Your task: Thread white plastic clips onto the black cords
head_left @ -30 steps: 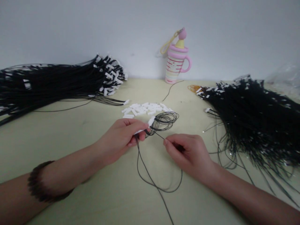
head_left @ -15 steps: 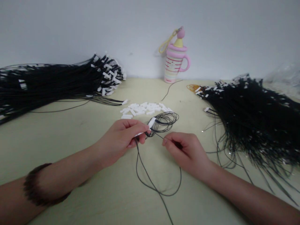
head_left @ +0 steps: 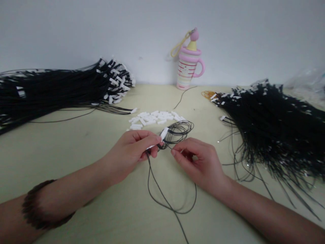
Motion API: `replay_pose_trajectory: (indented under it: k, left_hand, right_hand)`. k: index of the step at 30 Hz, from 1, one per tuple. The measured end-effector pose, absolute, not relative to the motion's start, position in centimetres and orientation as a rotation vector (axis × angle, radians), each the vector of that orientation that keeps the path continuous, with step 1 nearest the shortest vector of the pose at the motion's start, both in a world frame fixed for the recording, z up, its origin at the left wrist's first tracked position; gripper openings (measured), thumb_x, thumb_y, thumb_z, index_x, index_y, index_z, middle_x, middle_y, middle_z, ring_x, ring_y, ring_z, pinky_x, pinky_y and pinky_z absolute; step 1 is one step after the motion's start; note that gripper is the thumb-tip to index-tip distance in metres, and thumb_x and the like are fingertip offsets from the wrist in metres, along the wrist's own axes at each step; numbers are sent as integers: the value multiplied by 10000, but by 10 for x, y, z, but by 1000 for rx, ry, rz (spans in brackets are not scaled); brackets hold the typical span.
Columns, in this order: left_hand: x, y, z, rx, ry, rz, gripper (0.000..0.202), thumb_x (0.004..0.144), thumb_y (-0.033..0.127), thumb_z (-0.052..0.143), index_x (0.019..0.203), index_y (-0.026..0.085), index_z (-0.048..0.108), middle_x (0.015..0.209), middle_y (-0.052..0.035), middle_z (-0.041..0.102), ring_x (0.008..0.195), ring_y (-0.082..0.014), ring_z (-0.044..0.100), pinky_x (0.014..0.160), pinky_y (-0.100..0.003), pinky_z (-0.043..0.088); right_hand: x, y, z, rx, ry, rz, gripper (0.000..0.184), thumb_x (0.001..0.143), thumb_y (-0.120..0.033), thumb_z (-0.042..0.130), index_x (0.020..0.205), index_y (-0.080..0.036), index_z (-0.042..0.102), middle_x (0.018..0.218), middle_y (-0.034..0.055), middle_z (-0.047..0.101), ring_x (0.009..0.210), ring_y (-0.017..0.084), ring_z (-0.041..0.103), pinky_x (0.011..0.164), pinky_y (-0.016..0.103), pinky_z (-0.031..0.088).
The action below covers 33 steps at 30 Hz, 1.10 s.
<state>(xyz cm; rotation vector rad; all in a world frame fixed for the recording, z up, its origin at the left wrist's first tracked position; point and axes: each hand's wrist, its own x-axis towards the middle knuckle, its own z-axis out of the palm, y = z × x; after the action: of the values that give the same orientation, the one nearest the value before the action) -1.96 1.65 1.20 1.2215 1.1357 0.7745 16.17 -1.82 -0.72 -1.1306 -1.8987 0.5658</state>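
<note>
My left hand (head_left: 138,145) pinches a white plastic connector (head_left: 164,134) between thumb and fingers, with thin black wires running from it. A loose coil of black wire (head_left: 181,130) lies just beyond the fingertips. My right hand (head_left: 198,157) is closed in a pinch on a thin black wire (head_left: 169,146) close to the connector. Below the hands, a long black wire (head_left: 175,212) loops down over the table toward the front edge of view. Past the left hand lies a scatter of small white connectors (head_left: 152,118).
A thick bundle of black wires with white ends (head_left: 63,88) lies at left. Another black wire bundle (head_left: 276,125) spreads at right, near orange rubber bands (head_left: 209,95). A pink-handled cup (head_left: 187,69) stands by the wall, and clear plastic (head_left: 308,83) sits behind.
My right hand has shifted slightly left along the wire, nearer to the connector. The left hand keeps its hold and has hardly moved.
</note>
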Motion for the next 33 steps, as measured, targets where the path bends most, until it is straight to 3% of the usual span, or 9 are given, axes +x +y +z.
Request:
replay_pose_trajectory:
  k: [25,33]
  left_hand:
    - [-19,13,11,1485,1189,734,284,790,321,561,549,170,565,484,61,518,453,-63,344,436,-186,259]
    - [-16,7,14,1697,1198,737,286,806,293,525,547,178,563,500,55,534,486,-78,415,505,-196,321]
  right_hand:
    - [163,-20,-5,-1107,-1945,610,120,841,-142,493,788,-123,599,670,-4,520,623,70,474,570,187,365]
    - [159,-23,-7,-1084,-1979,542,100,823,-128,487,794,-141,581,663,-5,489,606,84,450,552,205,349]
